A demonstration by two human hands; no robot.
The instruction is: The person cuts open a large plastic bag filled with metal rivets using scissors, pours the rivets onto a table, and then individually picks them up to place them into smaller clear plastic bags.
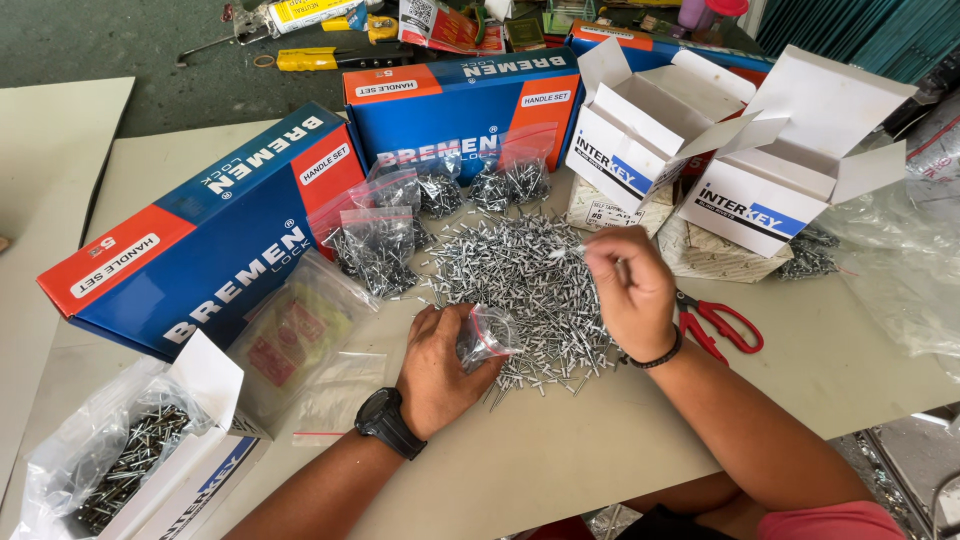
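A heap of small silver rivets (520, 270) lies spread over the middle of the beige table (560, 450). My left hand (440, 365), with a black watch on its wrist, grips a small clear plastic bag (487, 335) at the heap's near edge. My right hand (630, 290), wearing a dark bracelet, hovers over the heap's right side with its fingertips pinched on a few rivets. Several filled clear bags of rivets (385, 240) lie behind the heap.
Two long blue and orange boxes (200, 260) stand at the left and back. Two open white cartons (760, 170) sit at the right, red scissors (715, 325) beside my right wrist. An open carton with a rivet-filled bag (130, 460) is at the near left. Empty bags (300, 340) lie by it.
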